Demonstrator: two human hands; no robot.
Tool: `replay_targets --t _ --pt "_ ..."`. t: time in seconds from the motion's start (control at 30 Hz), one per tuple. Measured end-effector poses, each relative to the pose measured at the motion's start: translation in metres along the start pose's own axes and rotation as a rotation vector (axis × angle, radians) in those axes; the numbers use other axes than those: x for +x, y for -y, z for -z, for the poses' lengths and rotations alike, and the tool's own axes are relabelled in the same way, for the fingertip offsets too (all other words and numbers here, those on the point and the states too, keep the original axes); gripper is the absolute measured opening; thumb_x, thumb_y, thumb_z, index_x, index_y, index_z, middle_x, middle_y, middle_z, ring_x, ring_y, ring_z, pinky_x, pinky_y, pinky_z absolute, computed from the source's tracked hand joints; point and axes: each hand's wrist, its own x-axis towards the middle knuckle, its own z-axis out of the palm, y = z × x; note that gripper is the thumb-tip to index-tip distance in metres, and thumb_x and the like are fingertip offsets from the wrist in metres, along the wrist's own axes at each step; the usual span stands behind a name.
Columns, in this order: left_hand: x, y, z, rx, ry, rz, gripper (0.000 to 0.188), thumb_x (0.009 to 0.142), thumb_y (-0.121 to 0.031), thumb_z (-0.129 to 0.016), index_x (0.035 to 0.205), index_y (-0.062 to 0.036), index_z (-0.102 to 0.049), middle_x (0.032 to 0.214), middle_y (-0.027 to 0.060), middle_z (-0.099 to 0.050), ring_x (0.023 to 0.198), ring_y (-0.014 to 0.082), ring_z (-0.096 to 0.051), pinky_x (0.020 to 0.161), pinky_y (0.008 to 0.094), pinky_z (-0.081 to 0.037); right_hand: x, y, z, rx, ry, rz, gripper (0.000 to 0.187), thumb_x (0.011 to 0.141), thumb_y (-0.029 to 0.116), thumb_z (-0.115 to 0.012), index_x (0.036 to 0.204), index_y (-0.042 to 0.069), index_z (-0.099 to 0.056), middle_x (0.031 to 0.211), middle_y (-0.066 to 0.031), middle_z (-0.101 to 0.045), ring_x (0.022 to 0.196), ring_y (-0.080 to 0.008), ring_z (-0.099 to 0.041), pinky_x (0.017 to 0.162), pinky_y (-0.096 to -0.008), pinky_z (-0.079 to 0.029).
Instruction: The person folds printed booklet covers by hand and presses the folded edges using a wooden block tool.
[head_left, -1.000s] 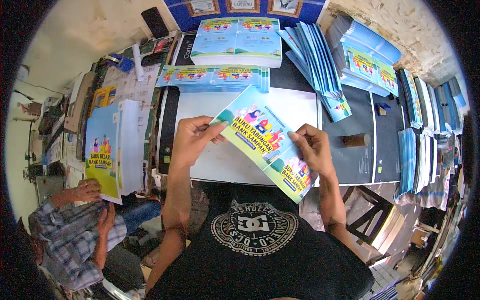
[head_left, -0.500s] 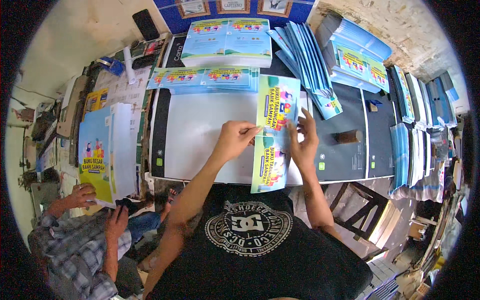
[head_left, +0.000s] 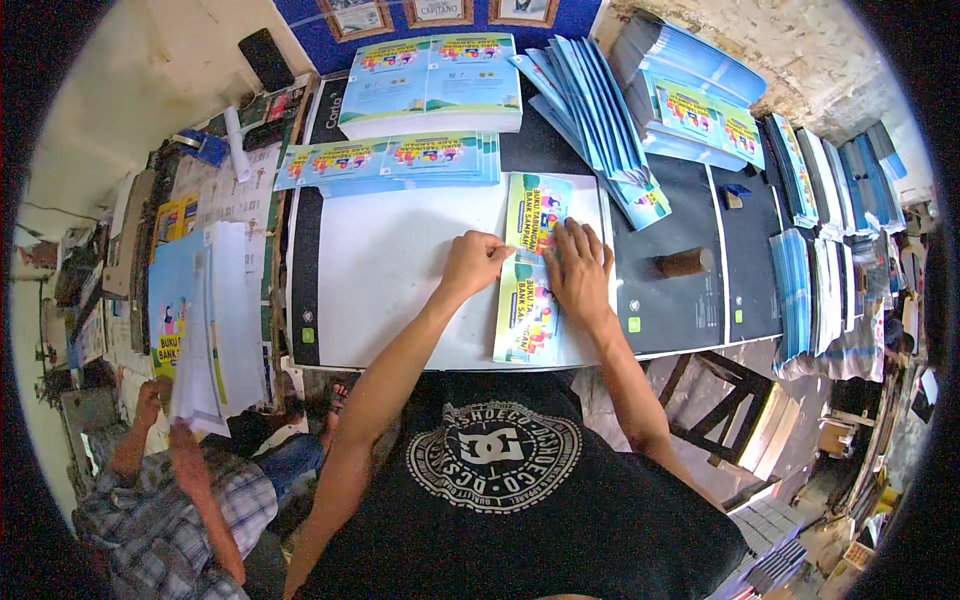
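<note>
While the right hand (head_left: 582,278) lies palm down over the right side of a long blue and yellow-green booklet (head_left: 518,335), fingers spread and gripping nothing, the left hand (head_left: 472,266) pinches the booklet's left edge between thumb and fingertips. The booklet lies flat on the right part of a white sheet (head_left: 390,270) on the black-topped desk (head_left: 670,308). Behind it sit a low stack (head_left: 400,165) and a taller stack (head_left: 430,88) of similar printed pieces, with a fanned bundle (head_left: 598,125) back to the right. Off to its right lies a brown cylinder (head_left: 684,263)
</note>
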Motion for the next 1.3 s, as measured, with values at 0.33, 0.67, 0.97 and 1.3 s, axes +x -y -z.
replay_targets --t 0.33,0.67,0.97,1.3 --pt "0.018 0.001 0.005 -0.155 -0.013 0.128 0.026 0.092 -0.019 -0.072 0.098 0.0058 -0.074 0.076 0.0120 -0.074 0.059 0.0151 -0.071 0.056 0.0284 -0.058 0.050 -0.013 -0.028 -0.084 0.066 0.007 0.061 0.099 0.045 -0.054 0.148 0.010 -0.045 0.156 -0.0143 -0.040 0.143 -0.0380 -0.036 0.111 -0.0645 -0.029" --pt "0.018 -0.003 -0.001 -0.255 -0.083 0.154 0.029 0.089 -0.023 -0.075 0.097 0.0051 -0.075 0.073 0.0123 -0.074 0.058 0.0181 -0.072 0.056 0.0311 -0.056 0.044 -0.018 -0.038 -0.123 0.034 0.005 0.058 0.101 0.043 -0.049 0.149 0.010 -0.045 0.157 -0.0114 -0.040 0.145 -0.0340 -0.035 0.113 -0.0623 -0.028" --pt "0.004 -0.022 -0.008 0.218 -0.276 -0.069 0.038 0.088 -0.026 -0.076 0.114 -0.0003 -0.066 0.109 0.0151 -0.069 0.095 0.0294 -0.068 0.079 0.0380 -0.054 0.041 -0.015 -0.036 -0.102 0.001 -0.010 0.052 0.102 0.039 -0.046 0.147 0.012 -0.048 0.156 -0.0129 -0.041 0.145 -0.0347 -0.036 0.114 -0.0603 -0.026" --pt "-0.004 0.003 -0.016 0.752 -0.081 -0.506 0.059 0.103 -0.034 -0.048 0.150 0.0005 -0.037 0.162 0.0169 -0.029 0.150 0.0344 -0.025 0.120 0.0577 -0.020 0.044 -0.014 -0.034 -0.079 -0.007 -0.002 0.053 0.101 0.038 -0.047 0.147 0.011 -0.048 0.156 -0.0130 -0.042 0.143 -0.0349 -0.038 0.114 -0.0596 -0.026"
